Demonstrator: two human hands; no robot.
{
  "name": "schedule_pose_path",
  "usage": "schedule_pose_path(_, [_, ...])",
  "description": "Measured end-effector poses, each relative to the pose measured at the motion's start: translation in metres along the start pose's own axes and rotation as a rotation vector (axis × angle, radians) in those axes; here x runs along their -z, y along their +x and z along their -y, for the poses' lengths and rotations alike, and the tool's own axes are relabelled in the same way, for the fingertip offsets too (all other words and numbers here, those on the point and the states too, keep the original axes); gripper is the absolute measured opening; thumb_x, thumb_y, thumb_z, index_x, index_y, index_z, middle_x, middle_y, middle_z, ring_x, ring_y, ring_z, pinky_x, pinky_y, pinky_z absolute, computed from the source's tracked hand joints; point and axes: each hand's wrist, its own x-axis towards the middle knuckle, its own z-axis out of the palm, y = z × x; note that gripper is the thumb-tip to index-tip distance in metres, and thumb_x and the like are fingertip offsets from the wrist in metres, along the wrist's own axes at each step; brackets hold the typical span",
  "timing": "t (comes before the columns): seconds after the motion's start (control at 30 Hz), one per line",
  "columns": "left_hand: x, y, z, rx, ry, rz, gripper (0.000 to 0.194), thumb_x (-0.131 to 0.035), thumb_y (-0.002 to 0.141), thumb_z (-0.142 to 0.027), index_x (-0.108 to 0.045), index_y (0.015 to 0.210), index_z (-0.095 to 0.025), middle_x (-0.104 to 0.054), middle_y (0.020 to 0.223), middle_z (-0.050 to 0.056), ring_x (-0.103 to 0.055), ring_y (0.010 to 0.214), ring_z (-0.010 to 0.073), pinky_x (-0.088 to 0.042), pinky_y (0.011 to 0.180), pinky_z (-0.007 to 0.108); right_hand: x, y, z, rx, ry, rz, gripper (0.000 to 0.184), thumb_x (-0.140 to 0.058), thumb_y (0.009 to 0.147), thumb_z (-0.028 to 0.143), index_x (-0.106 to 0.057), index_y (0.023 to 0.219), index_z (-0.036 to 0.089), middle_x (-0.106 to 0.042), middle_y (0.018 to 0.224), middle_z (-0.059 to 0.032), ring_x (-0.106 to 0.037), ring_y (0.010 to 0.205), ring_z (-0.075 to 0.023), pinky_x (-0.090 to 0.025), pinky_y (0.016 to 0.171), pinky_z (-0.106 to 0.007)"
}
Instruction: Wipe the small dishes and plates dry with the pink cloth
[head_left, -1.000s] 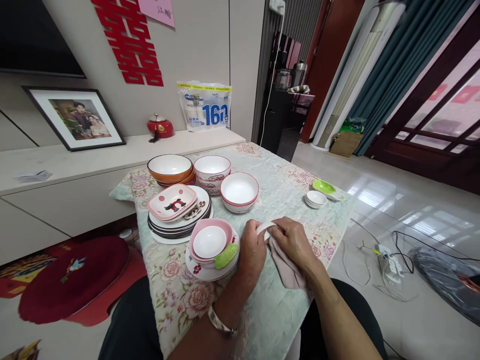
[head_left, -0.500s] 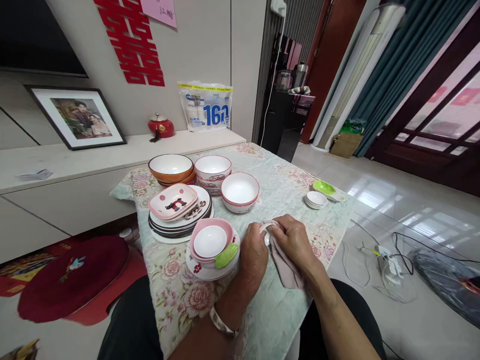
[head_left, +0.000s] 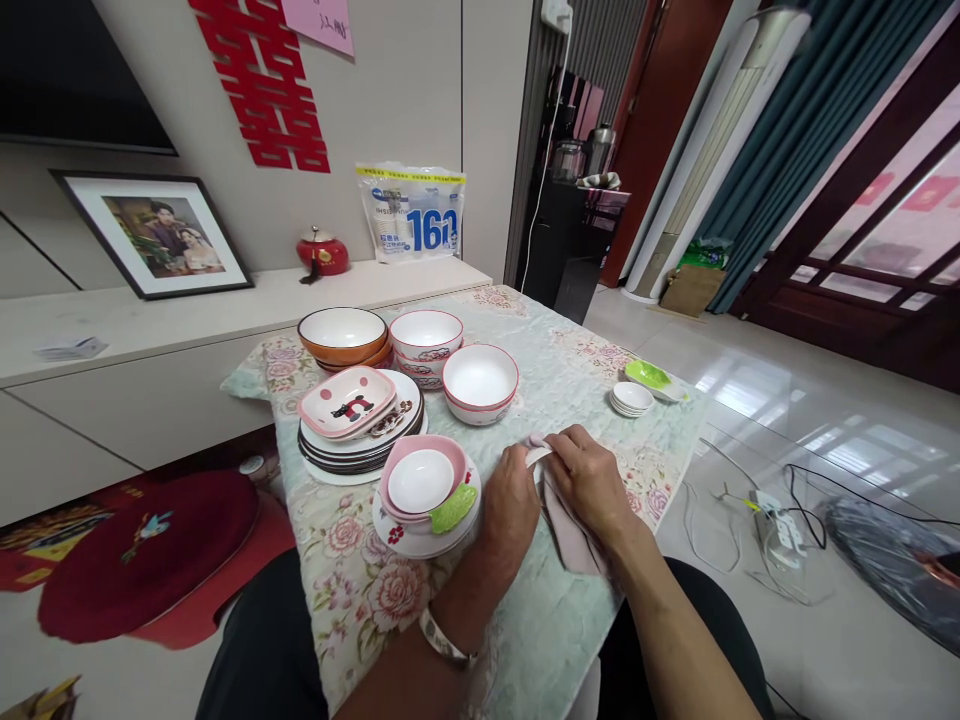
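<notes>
My left hand (head_left: 511,505) is closed on the edge of a small white dish (head_left: 538,456), mostly hidden between my hands. My right hand (head_left: 592,480) grips a pinkish-beige cloth (head_left: 571,535) and presses it to the dish; the cloth's lower end hangs onto the table. Just left of my left hand, a small white bowl (head_left: 420,482) sits in a pink bowl (head_left: 391,455) with a green leaf-shaped piece (head_left: 454,510), on white plates (head_left: 405,541). Beyond my hands stand red-rimmed white bowls (head_left: 480,380).
Stacked plates (head_left: 360,464) with a pink square dish (head_left: 346,400) and brown bowls (head_left: 341,340) stand at the left. Small white saucers (head_left: 632,398) and a green leaf dish (head_left: 651,376) lie near the right edge of the flowered tablecloth (head_left: 397,595).
Both hands stay close together and shift slightly. The white dish has turned a little between them, and some cloth now shows over its top edge. The stacked dishes have not moved.
</notes>
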Motion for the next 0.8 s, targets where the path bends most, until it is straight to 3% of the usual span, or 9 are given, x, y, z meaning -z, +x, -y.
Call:
schedule_pose_path(0.1, [0.0,0.002,0.001,0.075,-0.069,-0.048,0.013,-0.039,0.09,-0.017,-0.05,0.085,-0.023,-0.064,0.087,0.009,-0.06,0.085,0.0249,-0.04,0.073,0.034,-0.005,0.002,0.0,-0.064,0.06,-0.011,0.022,-0.05,0.095,0.026,-0.07,0.098,0.018,-0.065,0.089,-0.0078,-0.062,0.082,-0.019,-0.045,0.075,-0.028])
schedule_pose_path(0.2, [0.0,0.003,0.0,0.17,-0.165,-0.11,0.01,-0.042,0.088,-0.017,-0.049,0.083,-0.023,-0.063,0.08,0.005,-0.059,0.079,0.0231,-0.04,0.071,0.033,-0.014,0.004,-0.001,-0.189,0.156,0.011,0.018,-0.055,0.091,0.027,-0.068,0.081,0.018,-0.065,0.078,-0.0041,-0.06,0.076,-0.0175,-0.042,0.07,-0.026])
schedule_pose_path(0.33, [-0.002,0.004,0.003,0.247,-0.302,-0.17,0.006,-0.047,0.086,-0.02,-0.049,0.081,-0.023,-0.06,0.075,0.001,-0.057,0.07,0.0194,-0.042,0.067,0.031,-0.018,0.004,-0.001,-0.334,0.233,0.142,0.029,-0.059,0.086,0.033,-0.056,0.061,0.018,-0.057,0.06,0.0011,-0.051,0.061,-0.0137,-0.034,0.057,-0.025])
schedule_pose_path(0.5, [-0.01,0.008,0.011,0.416,-0.579,-0.123,0.006,-0.049,0.085,-0.027,-0.052,0.086,-0.022,-0.059,0.071,0.0,-0.056,0.055,0.0158,-0.043,0.051,0.027,0.006,0.003,-0.003,-0.334,0.315,0.367,0.031,-0.058,0.085,0.035,-0.056,0.06,0.018,-0.056,0.061,0.0028,-0.05,0.062,-0.0129,-0.034,0.057,-0.024])
schedule_pose_path(0.57, [-0.014,0.009,0.012,0.436,-0.745,-0.108,0.011,-0.05,0.084,-0.029,-0.054,0.091,-0.021,-0.062,0.08,0.003,-0.062,0.061,0.0168,-0.047,0.052,0.027,0.018,0.003,-0.003,-0.34,0.342,0.334,0.033,-0.053,0.089,0.036,-0.058,0.062,0.018,-0.057,0.062,0.0025,-0.052,0.063,-0.0134,-0.036,0.058,-0.024])
schedule_pose_path(0.67, [-0.016,0.008,0.009,0.441,-0.974,-0.071,0.019,-0.052,0.081,-0.028,-0.055,0.098,-0.019,-0.065,0.093,0.006,-0.067,0.077,0.0204,-0.054,0.061,0.031,0.024,0.003,0.003,-0.299,0.311,0.159,0.03,-0.05,0.092,0.033,-0.063,0.07,0.019,-0.063,0.07,0.0006,-0.057,0.069,-0.0149,-0.04,0.064,-0.025])
schedule_pose_path(0.8, [-0.011,0.004,-0.003,0.457,-1.135,-0.004,0.048,-0.053,0.07,-0.016,-0.056,0.117,-0.021,-0.066,0.113,0.008,-0.065,0.101,0.0234,-0.057,0.076,0.034,0.006,0.003,0.012,-0.225,0.106,0.022,0.019,-0.051,0.093,0.026,-0.068,0.091,0.019,-0.069,0.088,-0.0045,-0.062,0.08,-0.0175,-0.042,0.072,-0.027])
